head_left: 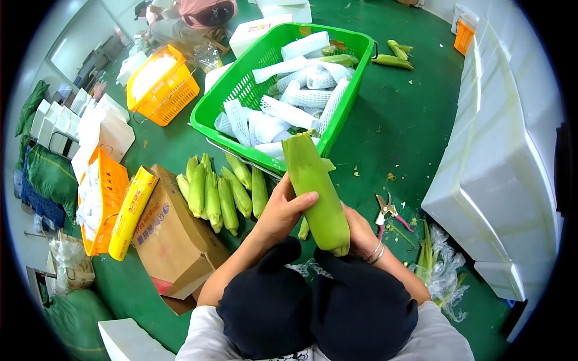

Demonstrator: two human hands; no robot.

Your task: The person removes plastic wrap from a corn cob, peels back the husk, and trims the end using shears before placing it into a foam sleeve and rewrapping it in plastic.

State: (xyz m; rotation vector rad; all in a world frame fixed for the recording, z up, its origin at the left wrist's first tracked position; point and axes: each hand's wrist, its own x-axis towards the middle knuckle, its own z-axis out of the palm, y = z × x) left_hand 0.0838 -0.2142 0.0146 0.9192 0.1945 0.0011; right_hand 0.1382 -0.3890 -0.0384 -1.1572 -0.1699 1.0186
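Note:
An ear of corn (316, 198) in its green husk is held between my two hands, over my knees. My left hand (283, 204) wraps its left side, with the thumb lying across the husk. Behind its lower right side is my right hand (359, 231), curled against the husk with its fingertips mostly hidden. Just beyond stands a green basket (346, 132) of corn ears, many in white foam net sleeves (295, 108). On the floor left of my hands lies a pile of husked-green corn ears (211, 192). Pruning shears (388, 212) with red handles rest open on the floor at right.
At left are a cardboard box (174, 228), a yellow roll (132, 213) and an orange basket (111, 198). Another orange basket (162, 90) stands farther back, near a person in pink (205, 12). White foam boxes (494, 132) line the right side, with plastic and husk scraps (442, 265) below.

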